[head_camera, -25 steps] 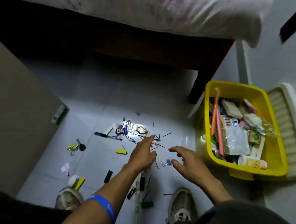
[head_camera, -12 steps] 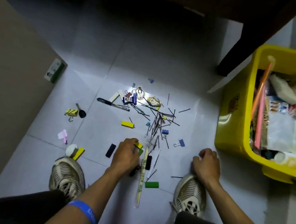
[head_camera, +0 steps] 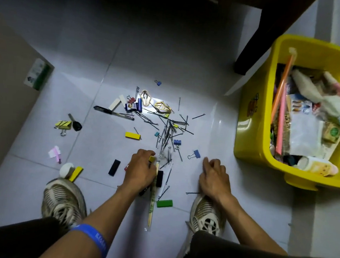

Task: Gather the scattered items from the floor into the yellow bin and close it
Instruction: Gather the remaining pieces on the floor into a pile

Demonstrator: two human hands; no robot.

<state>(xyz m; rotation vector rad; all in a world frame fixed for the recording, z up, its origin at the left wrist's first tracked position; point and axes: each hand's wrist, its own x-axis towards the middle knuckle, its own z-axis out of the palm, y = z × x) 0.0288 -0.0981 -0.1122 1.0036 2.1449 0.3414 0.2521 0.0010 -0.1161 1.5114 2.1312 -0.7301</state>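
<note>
Scattered items lie on the white tiled floor: a heap of bobby pins [head_camera: 168, 132], binder clips such as a blue one [head_camera: 195, 154], a pen [head_camera: 114, 112], yellow [head_camera: 132, 135], black [head_camera: 114, 167] and green [head_camera: 164, 203] blocks, and wrapped chopsticks [head_camera: 151, 204]. My left hand [head_camera: 141, 170] is curled down over the chopsticks' top end and pinches a small yellow block [head_camera: 152, 159]. My right hand [head_camera: 214, 178] rests on the floor by my right shoe with its fingers curled; nothing shows in it. The yellow bin [head_camera: 251, 134] stands open at the right, full of packets and tubes.
A dark bed leg [head_camera: 251, 40] stands behind the bin. A brown cardboard box [head_camera: 8, 97] walls off the left. My two shoes [head_camera: 63, 200] [head_camera: 207, 214] flank the near items. A key and a yellow clip [head_camera: 63, 125] lie far left.
The view has tilted down and closer to the floor. Both hands have drawn back toward my shoes; the left curled over items by the chopsticks, the right closed from spread fingers.
</note>
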